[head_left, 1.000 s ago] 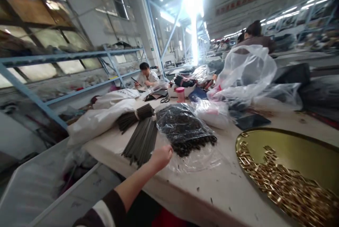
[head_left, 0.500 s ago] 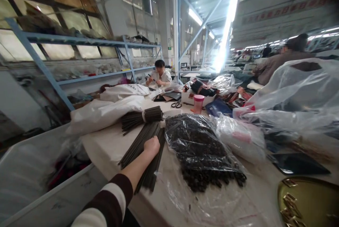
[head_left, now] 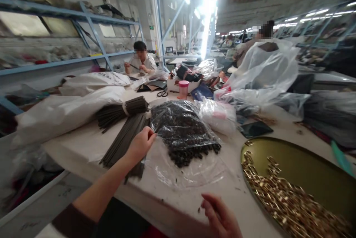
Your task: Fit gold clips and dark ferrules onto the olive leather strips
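My left hand (head_left: pixel 141 144) is closed in a pinch over the right side of a loose pile of long dark strips (head_left: pixel 122 143). A thin dark strip seems to be between its fingertips, though its length blends into the bag behind. Beyond the pile lies a tied bundle of dark strips (head_left: pixel 136 105). Right of the hand is a clear plastic bag of small black rolled pieces (head_left: pixel 183 130), some spilling from its near end. My right hand (head_left: pixel 219 214), blurred, hovers near the table's front edge with fingers apart and nothing in them.
A gold-coloured tray (head_left: pixel 294 156) of small metal buckles (head_left: pixel 289 193) stands at right. Behind are a pink-lidded jar (head_left: pixel 183 89), scissors (head_left: pixel 162 93) and a white plastic pack (head_left: pixel 219 113). White sacks (head_left: pixel 75 104) lie at left. Another person (head_left: pixel 140 60) sits across the table.
My left hand has lifted off the strip pile, its fingers now pinched near the bag. My right hand has come into view. The camera has turned right, showing more of the tray.
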The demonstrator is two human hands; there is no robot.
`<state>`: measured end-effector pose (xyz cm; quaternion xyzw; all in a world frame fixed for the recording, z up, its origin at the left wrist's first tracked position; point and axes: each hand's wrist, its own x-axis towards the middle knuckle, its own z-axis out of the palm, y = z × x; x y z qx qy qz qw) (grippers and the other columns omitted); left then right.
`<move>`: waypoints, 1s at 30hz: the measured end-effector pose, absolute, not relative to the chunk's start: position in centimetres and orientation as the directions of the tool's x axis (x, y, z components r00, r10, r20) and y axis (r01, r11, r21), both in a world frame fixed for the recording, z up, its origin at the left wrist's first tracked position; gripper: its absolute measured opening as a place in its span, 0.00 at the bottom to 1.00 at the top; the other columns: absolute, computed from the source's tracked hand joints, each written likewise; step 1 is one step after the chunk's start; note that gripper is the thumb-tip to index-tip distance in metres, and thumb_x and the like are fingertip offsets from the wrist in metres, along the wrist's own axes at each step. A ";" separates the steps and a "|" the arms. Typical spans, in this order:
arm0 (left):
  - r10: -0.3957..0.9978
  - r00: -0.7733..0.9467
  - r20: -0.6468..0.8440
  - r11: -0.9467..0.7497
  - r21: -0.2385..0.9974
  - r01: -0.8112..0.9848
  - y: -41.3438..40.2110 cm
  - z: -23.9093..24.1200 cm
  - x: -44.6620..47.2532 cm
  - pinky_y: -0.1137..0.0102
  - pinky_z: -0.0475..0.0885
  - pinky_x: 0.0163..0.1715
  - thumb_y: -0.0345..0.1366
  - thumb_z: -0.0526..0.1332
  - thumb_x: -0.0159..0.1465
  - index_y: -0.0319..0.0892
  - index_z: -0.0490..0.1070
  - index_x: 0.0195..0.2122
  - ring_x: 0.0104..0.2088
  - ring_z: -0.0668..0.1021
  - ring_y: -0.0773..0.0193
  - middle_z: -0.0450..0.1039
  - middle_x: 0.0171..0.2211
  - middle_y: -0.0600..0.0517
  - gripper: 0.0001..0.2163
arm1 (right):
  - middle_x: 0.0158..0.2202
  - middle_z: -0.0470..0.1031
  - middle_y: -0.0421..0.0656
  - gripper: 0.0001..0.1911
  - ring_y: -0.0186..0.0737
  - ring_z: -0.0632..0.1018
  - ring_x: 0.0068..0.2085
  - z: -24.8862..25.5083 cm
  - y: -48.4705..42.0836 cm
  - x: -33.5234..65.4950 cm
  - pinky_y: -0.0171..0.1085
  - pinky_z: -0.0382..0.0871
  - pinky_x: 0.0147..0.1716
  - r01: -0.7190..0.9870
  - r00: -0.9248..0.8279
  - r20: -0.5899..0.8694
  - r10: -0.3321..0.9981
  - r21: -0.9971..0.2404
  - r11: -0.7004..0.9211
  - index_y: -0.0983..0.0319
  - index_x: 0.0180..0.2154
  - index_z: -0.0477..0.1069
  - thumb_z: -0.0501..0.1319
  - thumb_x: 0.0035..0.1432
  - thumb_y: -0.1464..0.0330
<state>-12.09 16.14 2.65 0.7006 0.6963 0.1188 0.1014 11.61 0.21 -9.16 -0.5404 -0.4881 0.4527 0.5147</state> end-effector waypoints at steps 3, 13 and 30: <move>0.911 0.396 -0.110 -0.249 0.619 0.745 10.1 2.7 -7.6 0.75 0.61 0.24 0.39 0.53 0.59 0.41 0.62 0.28 0.24 0.67 0.69 0.63 0.22 0.58 0.08 | 0.26 0.71 0.41 0.19 0.34 0.68 0.23 -6.4 0.6 13.0 0.33 0.63 0.21 -0.223 0.152 -0.101 0.983 -0.973 -0.065 0.59 0.40 0.67 0.57 0.53 0.53; 0.541 0.660 -0.521 0.524 0.823 0.220 2.3 -1.0 0.8 0.79 0.58 0.15 0.36 0.56 0.55 0.40 0.62 0.30 0.16 0.66 0.74 0.66 0.19 0.59 0.06 | 0.13 0.59 0.32 0.18 0.27 0.60 0.17 -4.8 -2.0 14.7 0.28 0.53 0.17 -0.639 -0.149 -0.520 0.841 -0.599 -0.483 0.62 0.18 0.59 0.63 0.46 0.59; 0.548 0.677 -0.491 0.676 0.737 -0.012 1.7 -2.6 1.6 0.79 0.61 0.19 0.39 0.62 0.54 0.37 0.66 0.29 0.22 0.70 0.72 0.69 0.22 0.53 0.10 | 0.10 0.59 0.34 0.20 0.30 0.67 0.15 -6.7 -1.8 14.2 0.31 0.61 0.18 -0.745 -0.390 -0.586 0.710 -0.252 -0.617 0.62 0.13 0.56 0.63 0.45 0.61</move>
